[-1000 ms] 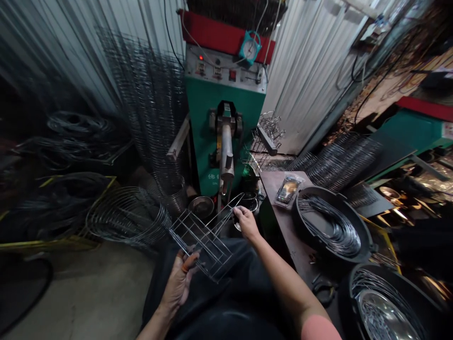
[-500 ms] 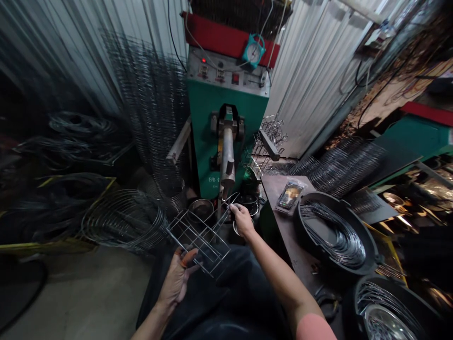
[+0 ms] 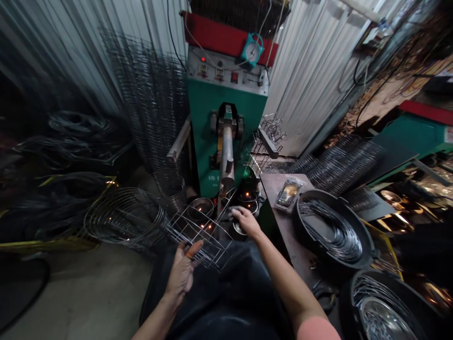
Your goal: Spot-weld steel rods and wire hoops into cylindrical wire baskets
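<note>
My left hand [image 3: 182, 271] is closed on the near edge of a wire rack [image 3: 198, 236], a welded grid of thin metal bars, with orange coverings on the thumb and a finger. The rack tilts in front of the green spot welding machine [image 3: 226, 94], its far end beneath the electrode arm [image 3: 227, 156]. Just right of the rack's far corner is my right hand [image 3: 246, 221], its fingers curled together. Whatever may be between those fingertips is too small to make out. Small orange sparks glow around the rack and the bowls below.
To the right, a table [image 3: 279, 219] bears a black pan of bent wires [image 3: 331, 231] and a bagged packet [image 3: 288, 193]. Another black pan [image 3: 382, 307] stands nearer. Wire rings [image 3: 123, 217] lie left, beside a tall stack of wire pieces [image 3: 152, 104]. A metal bowl [image 3: 200, 208] sits below the electrode.
My right hand has drawn back slightly from the rack's far corner. Orange sparks have appeared below the electrode. The rack, still in my left hand, has shifted slightly.
</note>
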Demonstrator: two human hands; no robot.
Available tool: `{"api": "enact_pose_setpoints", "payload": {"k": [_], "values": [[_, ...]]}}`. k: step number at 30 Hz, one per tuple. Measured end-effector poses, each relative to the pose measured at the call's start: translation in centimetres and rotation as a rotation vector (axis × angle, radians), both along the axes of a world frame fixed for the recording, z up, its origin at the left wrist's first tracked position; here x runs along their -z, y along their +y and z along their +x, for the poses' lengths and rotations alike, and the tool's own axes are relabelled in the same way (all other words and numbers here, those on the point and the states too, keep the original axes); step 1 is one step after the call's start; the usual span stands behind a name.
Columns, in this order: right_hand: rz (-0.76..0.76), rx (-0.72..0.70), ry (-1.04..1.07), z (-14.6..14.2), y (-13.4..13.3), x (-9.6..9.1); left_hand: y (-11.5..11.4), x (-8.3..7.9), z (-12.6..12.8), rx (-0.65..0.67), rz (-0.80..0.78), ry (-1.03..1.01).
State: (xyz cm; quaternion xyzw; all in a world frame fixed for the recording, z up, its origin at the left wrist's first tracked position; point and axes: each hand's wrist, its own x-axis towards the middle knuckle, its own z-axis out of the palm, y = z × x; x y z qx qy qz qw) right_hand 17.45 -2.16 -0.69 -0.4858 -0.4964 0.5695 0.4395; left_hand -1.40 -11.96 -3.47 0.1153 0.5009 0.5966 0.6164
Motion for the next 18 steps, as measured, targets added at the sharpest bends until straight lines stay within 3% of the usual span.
{"api": "enact_pose_setpoints", "payload": {"k": [3, 6, 14, 18], "values": [[0.01, -0.176, -0.123, 1.1, -3.6, 0.8, 0.0, 0.5, 0.3, -0.028, 0.017, -0.021], [0.033, -0.206, -0.156, 1.1, -5.6, 1.7, 0.2, 0.5, 0.3, -0.022, 0.014, -0.026], [0.005, -0.162, -0.047, -0.2, -5.1, 2.1, 1.0, -1.0, 0.2, -0.036, -0.038, -0.033], [0.01, -0.126, -0.03, -0.5, -5.5, 2.2, 1.3, -0.8, 0.1, -0.033, -0.052, -0.004]]}}
